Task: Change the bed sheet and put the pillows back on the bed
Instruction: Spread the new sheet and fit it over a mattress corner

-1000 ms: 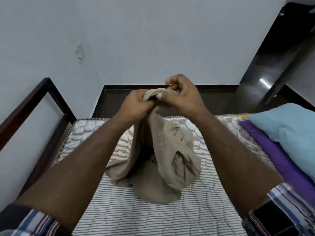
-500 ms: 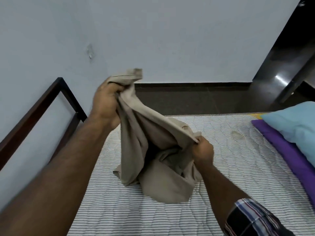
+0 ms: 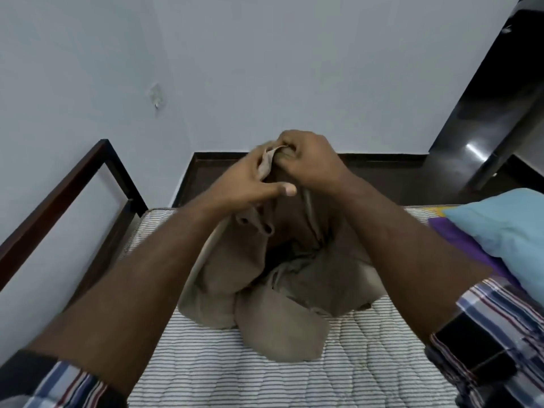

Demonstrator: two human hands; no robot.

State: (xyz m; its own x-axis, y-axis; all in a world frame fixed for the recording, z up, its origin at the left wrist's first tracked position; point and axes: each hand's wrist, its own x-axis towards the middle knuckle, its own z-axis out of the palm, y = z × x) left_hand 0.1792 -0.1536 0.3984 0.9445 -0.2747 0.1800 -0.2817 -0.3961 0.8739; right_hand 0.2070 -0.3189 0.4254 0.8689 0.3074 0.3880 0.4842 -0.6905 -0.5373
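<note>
Both hands raised together over the middle of the bed. Right hand [image 3: 309, 160] curled over the top edge of a beige sheet [image 3: 279, 304], fingers folded down and pinching the cloth. Left hand [image 3: 250, 184] pressed against the same edge from the left, thumb stretched out towards the right hand, fingers partly hidden behind the fabric; holding the hem, though how tightly cannot be told. Hanging down from both hands, the sheet, bunched and twisted, its lower folds heaped on the striped mattress [image 3: 368, 363] directly below the hands. Small loops or openings in the fabric just under the left hand. Beyond the right forearm, to the right of the right hand and lower, a light blue pillow [image 3: 506, 231] lying on a purple pillow [image 3: 459, 245] at the mattress edge. To the left of the left hand, a dark wooden bed frame [image 3: 88, 172] against a pale wall [image 3: 265, 69]. Checked sleeves [image 3: 500, 313] at both upper arms, near the bottom corners.
</note>
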